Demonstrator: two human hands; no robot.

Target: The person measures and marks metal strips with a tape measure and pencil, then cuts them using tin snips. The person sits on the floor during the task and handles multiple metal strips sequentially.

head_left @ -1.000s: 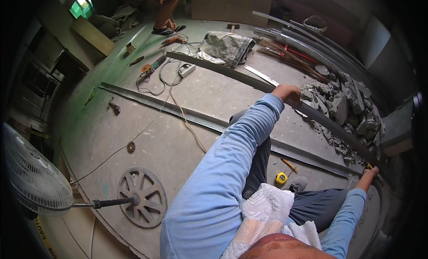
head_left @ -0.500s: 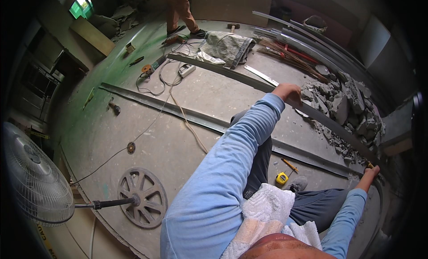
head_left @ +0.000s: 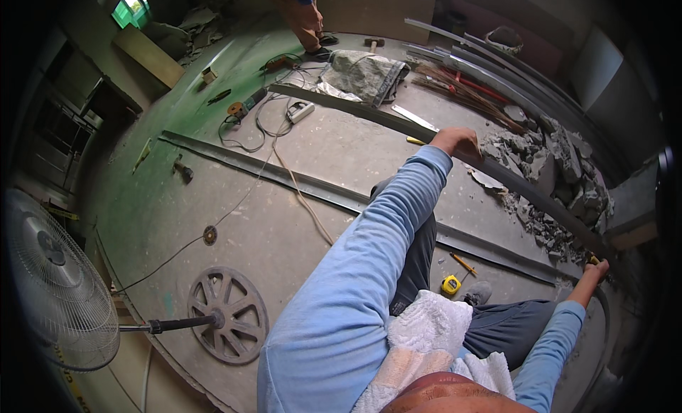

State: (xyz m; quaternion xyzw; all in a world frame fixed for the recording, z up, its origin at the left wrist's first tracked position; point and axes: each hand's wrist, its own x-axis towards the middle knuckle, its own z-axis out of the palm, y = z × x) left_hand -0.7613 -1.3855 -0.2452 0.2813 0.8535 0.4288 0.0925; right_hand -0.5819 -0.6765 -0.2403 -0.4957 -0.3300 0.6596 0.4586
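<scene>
A long dark metal channel [head_left: 529,189] runs diagonally across the floor in front of me, from beside the grey sack to the rubble. My left hand [head_left: 457,141] is closed over its middle, fingers curled down out of sight. A short yellow strip [head_left: 414,140] shows at the channel's edge beside that hand; its kind is unclear. At the channel's near right end, my right hand [head_left: 597,270] is closed, with a small yellow object [head_left: 594,259] at the fingertips. A second metal channel [head_left: 305,182] lies nearer me, passing behind my left arm and leg.
By my shoe lie a yellow tape measure [head_left: 450,284] and an orange-handled tool [head_left: 463,263]. Broken concrete [head_left: 561,171] is heaped at right. An angle grinder [head_left: 245,105], cords and a power strip [head_left: 301,113] lie ahead. A fan [head_left: 60,278] stands left; another person [head_left: 304,19] stands at the back.
The channel has shifted slightly under my left hand, and the yellow strip beside it has come into view. At the back, the other person has bent down, a hand now reaching low.
</scene>
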